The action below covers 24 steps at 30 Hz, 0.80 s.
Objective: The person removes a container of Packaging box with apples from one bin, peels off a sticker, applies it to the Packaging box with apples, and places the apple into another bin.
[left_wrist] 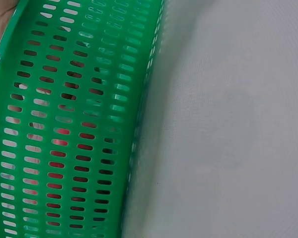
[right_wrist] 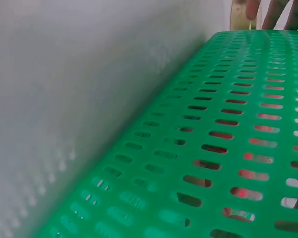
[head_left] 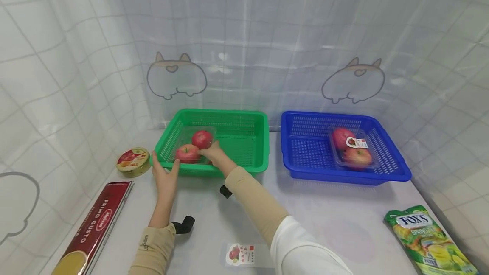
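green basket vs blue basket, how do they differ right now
The green basket stands left, the blue basket right. The left hand touches the green basket's near rim and the right hand reaches into it at its apple pack; no hand is at the blue basket. Both are slotted plastic and hold a two-apple pack.

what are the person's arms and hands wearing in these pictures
Both hands, the left hand and the right hand, are bare, with no gloves. Each forearm is covered by a snug tan sleeve; the left one carries small dark lettering near the wrist. A black strap sits at each wrist. Above the right tan sleeve is a white upper sleeve.
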Each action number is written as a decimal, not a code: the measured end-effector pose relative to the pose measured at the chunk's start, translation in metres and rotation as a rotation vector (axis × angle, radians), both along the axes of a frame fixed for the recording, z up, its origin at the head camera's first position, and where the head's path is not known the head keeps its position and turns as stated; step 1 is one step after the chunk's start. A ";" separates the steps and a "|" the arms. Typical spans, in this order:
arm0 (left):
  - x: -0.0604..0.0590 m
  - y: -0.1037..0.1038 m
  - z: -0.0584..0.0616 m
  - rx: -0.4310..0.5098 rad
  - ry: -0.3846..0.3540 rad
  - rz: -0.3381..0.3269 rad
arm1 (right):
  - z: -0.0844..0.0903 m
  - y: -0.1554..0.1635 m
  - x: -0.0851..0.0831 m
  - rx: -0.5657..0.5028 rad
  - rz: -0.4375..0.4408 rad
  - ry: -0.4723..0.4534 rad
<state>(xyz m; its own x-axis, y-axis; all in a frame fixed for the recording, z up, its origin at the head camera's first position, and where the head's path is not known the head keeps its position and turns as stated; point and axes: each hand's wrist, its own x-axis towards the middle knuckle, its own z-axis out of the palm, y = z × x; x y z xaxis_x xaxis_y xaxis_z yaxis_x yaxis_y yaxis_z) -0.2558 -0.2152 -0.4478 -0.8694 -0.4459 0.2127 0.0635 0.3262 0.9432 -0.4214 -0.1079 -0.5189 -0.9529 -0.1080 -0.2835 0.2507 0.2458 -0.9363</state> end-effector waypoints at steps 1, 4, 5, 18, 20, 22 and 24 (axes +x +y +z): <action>0.000 0.000 0.000 0.001 -0.004 -0.004 | -0.002 0.000 -0.001 0.017 -0.007 0.001; 0.002 0.001 -0.001 0.007 -0.017 -0.010 | -0.004 0.001 -0.004 0.096 -0.005 -0.012; 0.002 0.002 -0.001 0.009 -0.018 -0.011 | -0.006 0.000 -0.006 0.132 -0.003 -0.005; 0.005 0.002 0.001 0.016 -0.019 -0.005 | -0.001 -0.002 -0.012 -0.007 0.061 -0.077; 0.005 0.002 0.001 0.015 -0.017 -0.004 | -0.003 -0.001 -0.014 -0.041 0.076 -0.078; 0.005 0.002 0.001 0.012 -0.015 -0.003 | 0.030 0.009 0.011 -0.052 0.074 -0.072; 0.002 0.002 0.001 0.008 -0.016 -0.004 | 0.065 0.021 0.038 -0.083 0.056 -0.083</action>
